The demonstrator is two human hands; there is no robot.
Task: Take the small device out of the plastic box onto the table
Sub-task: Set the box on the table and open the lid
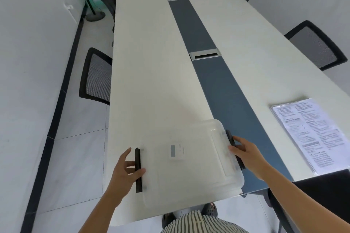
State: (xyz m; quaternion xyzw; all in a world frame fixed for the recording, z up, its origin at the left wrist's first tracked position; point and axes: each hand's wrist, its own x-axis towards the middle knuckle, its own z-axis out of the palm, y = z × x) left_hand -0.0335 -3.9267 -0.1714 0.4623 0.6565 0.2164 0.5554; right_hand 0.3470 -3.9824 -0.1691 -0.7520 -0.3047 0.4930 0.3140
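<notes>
A long white table [151,62] is stretching away from the person, with a dark blue strip [217,81] running down its middle and a second white half beyond it. Most of the near half is lying bare ahead of the box, giving wide open room for moving, while the near edge is sitting just under the box's closest corner. Black mesh chairs [96,75] are standing along both long sides, and a stack of printed papers [310,134] is resting on the far right half, well apart from the box. The clear plastic box [191,164], lid on, is lying flat at the near end of the table, its right side reaching over the blue strip. Through the cloudy lid the small device [177,151] is showing as a pale rectangle with a grey panel, sitting inside near the middle of the box. The left hand [126,170] is coming in from below with its arm stretched forward, fingers curling around the black latch [138,170] on the left side, thumb on top. The right hand [244,150] is reaching in likewise, fingers spread and pressing against the black latch [232,138] on the right side.
</notes>
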